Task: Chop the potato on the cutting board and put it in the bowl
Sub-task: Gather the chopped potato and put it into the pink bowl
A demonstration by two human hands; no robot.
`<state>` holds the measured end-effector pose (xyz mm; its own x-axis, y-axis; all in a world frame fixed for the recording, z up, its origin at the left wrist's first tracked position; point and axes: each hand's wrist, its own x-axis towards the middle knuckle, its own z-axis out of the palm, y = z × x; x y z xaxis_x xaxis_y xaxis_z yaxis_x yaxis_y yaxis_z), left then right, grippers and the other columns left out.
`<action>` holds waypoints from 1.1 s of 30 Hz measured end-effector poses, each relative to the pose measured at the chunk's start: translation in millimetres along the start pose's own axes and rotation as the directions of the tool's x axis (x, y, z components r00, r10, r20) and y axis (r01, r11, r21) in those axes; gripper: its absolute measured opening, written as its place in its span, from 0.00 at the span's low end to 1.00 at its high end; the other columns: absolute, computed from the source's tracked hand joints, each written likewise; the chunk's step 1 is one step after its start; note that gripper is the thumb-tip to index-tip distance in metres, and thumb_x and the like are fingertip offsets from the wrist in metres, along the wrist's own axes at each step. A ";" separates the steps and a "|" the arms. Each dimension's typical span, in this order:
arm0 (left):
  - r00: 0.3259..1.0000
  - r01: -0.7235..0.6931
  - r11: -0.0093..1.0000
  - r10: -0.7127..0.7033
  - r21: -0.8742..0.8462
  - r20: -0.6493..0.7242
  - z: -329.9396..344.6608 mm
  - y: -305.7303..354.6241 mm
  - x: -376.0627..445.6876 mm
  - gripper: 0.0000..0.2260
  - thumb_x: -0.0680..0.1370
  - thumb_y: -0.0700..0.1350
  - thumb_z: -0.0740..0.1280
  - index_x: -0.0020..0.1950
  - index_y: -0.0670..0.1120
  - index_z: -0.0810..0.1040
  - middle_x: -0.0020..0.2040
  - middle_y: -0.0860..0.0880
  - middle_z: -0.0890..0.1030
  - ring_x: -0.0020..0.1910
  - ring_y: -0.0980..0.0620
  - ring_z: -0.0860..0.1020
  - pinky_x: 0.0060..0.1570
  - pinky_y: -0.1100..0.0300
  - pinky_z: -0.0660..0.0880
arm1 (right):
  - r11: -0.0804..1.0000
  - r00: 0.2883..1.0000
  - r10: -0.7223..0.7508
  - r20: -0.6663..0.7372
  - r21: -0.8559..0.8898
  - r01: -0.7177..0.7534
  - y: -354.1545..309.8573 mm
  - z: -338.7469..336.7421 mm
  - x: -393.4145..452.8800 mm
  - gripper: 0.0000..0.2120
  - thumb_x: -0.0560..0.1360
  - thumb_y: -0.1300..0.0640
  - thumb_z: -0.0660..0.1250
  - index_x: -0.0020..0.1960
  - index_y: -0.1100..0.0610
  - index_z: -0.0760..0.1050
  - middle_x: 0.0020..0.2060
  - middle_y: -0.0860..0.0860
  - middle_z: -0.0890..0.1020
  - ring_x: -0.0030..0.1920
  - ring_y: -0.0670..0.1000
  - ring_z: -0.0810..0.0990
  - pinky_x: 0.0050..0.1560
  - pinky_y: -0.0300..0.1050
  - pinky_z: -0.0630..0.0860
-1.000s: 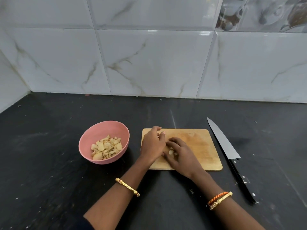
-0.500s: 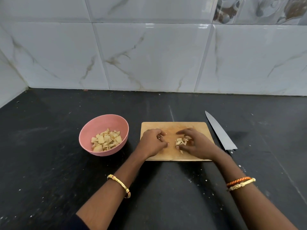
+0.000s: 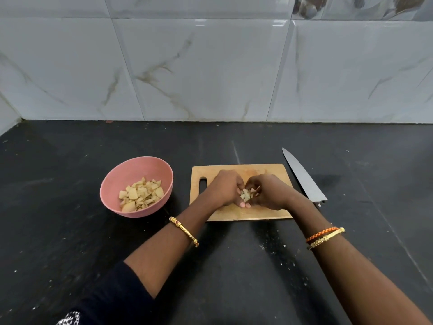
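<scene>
So the chopped potato pieces (image 3: pixel 246 194) are bunched up in a little heap in the middle of the wooden cutting board (image 3: pixel 269 170), squeezed between both hands. The left hand (image 3: pixel 226 189) is cupped against the left side of the heap, fingers curled in around it, thumb tip down on the board. The right hand (image 3: pixel 269 191) does the same from the right side, fingers curled over the pieces, a couple of bits poking out between them. The two hands are basically touching at the fingertips, so together they're scooping the pile.

The board sits flat on the dark desk (image 3: pixel 70 231), with its handle slot on the left end. Just to the left of the board, not touching it, is the pink bowl (image 3: pixel 131 170), which has a good load of potato chunks (image 3: pixel 140 195) in it already. On the other side, just beside the board's right edge, a big knife (image 3: pixel 303 178) lies on the desk, tip pointing away toward the wall, handle mostly hidden behind the right forearm.

Gold bangle (image 3: pixel 184 233) on the left wrist, an orange and gold pair (image 3: pixel 324 237) on the right. Marble-look tiles (image 3: pixel 210 66) behind.
</scene>
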<state>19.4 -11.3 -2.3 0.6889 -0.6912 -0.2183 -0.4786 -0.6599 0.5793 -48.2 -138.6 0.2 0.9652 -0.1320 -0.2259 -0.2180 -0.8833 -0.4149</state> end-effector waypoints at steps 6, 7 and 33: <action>0.985 -0.005 1.000 0.009 0.027 -0.171 15.0 -1.7 -9.2 0.09 0.71 0.34 0.70 0.49 0.41 0.84 0.42 0.45 0.82 0.42 0.50 0.78 0.40 0.61 0.72 | 0.995 0.994 0.072 -0.083 0.070 -0.067 -9.1 10.3 -6.5 0.15 0.70 0.55 0.75 0.54 0.59 0.80 0.48 0.53 0.82 0.46 0.50 0.77 0.45 0.41 0.73; 0.982 -0.002 0.998 0.014 0.062 -0.189 17.1 0.2 -10.5 0.08 0.72 0.33 0.67 0.47 0.41 0.84 0.39 0.45 0.79 0.40 0.50 0.76 0.38 0.61 0.70 | 0.993 0.991 0.093 -0.096 0.080 -0.085 -10.9 11.4 -6.5 0.14 0.70 0.56 0.76 0.53 0.60 0.80 0.47 0.53 0.82 0.44 0.49 0.76 0.43 0.40 0.71; 0.921 0.123 0.854 -0.289 -0.506 -0.263 -133.9 -28.8 -77.9 0.07 0.69 0.35 0.73 0.42 0.46 0.83 0.39 0.47 0.84 0.41 0.54 0.81 0.43 0.64 0.78 | 0.833 0.986 -0.130 -0.103 0.528 0.165 -129.1 -58.1 25.3 0.10 0.68 0.60 0.76 0.47 0.61 0.79 0.44 0.56 0.83 0.45 0.50 0.83 0.47 0.43 0.81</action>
<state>52.5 101.0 103.1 0.9154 -0.3686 -0.1617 -0.0481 -0.4991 0.8652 12.8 -54.0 99.3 0.9950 -0.0617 -0.0781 -0.0988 -0.5206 -0.8480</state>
